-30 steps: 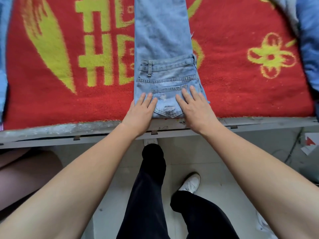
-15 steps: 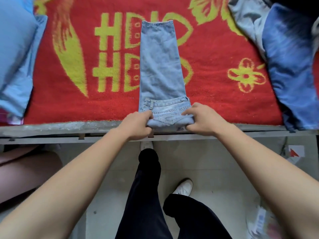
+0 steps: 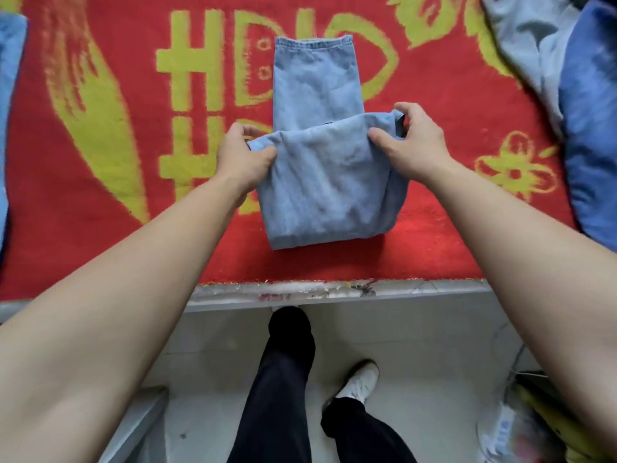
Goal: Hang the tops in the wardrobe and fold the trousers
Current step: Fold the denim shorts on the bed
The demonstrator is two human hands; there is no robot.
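- Jeans (image 3: 320,182): light blue denim, lying on the red blanket (image 3: 434,228) near its front edge, roughly centred between the two arms. Already narrowed lengthwise; far hem end lies flat on the blanket, near end lifted and doubled toward it.
- Left hand (image 3: 242,158): thumb and fingers pinched on the left corner of the raised edge, gripping denim.
- Right hand (image 3: 409,143): pinched on the right corner of the same edge, thumb in front, fingers behind the cloth.
- Step, as judged: one pair of trousers mid-fold; the raised edge has not yet been laid down onto the far section.
- Handling, as judged: denim is soft but fairly heavy and holds a crease; several layers here, so the stack is thick and sags between the hands. Not slippery, not fragile.
- Where to hold: both outer corners of the leading edge, keeping it taut and level so layers do not slide apart.
- Other clothes (image 3: 567,95) in blue and grey piled at the right; another blue piece (image 3: 8,95) at the left edge.
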